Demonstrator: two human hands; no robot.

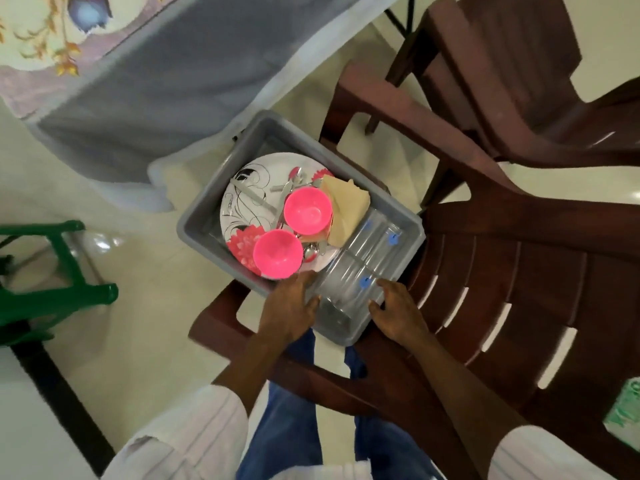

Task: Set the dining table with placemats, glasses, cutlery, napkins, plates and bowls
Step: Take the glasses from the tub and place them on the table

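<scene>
On the brown chair (pixel 502 271), with the draped table (pixel 156 81) far left and a green stool (pixel 69 292) left, the grey tub (pixel 204 216) of plate (pixel 249 188) and pink bowls (pixel 306 211) is gripped at its near rim by left hand (pixel 289 311) and right hand (pixel 398 311).

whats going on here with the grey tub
A person stands over a grey tub on a brown chair, left hand and right hand at its near end, either side of the clear glasses lying in it. A floral plate, two pink bowls, cutlery and napkins are also inside.
</scene>
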